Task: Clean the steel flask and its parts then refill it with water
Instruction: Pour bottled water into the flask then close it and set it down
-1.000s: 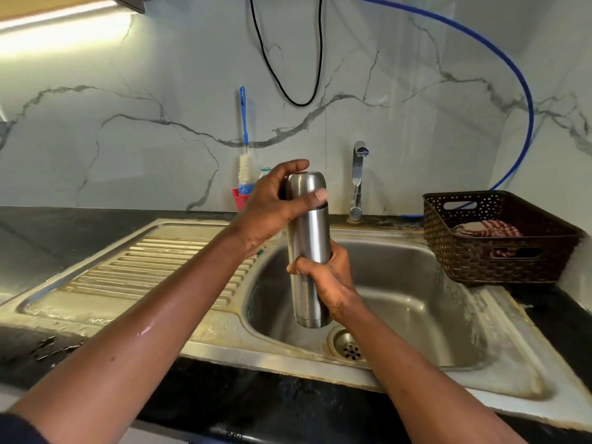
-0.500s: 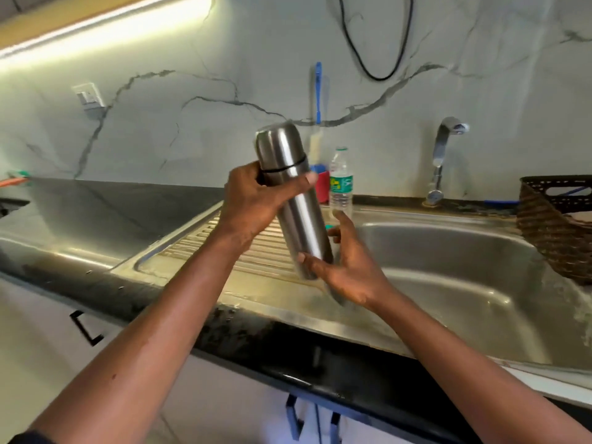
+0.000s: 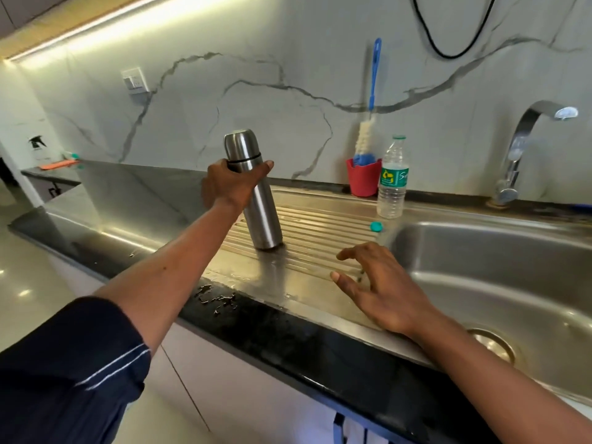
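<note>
The steel flask (image 3: 254, 190) stands with its base on the ribbed draining board (image 3: 317, 233) of the sink (image 3: 480, 251), leaning slightly to the left, its cap on. The left hand (image 3: 231, 184) is wrapped around the flask just below the dark ring under the cap, thumb to the right side. The right hand (image 3: 382, 288) hovers over the front of the draining board, empty, fingers spread apart, well clear of the flask. Behind, near the wall, a clear plastic water bottle (image 3: 392, 181) stands uncapped; its teal cap (image 3: 376, 226) lies on the board just in front of it. Beside the bottle, a red cup (image 3: 363, 181) holds a blue-handled bottle brush (image 3: 368, 123). The tap (image 3: 525, 145) rises at the right. Water droplets lie on the dark table (image 3: 243, 318) along the front edge.
</note>
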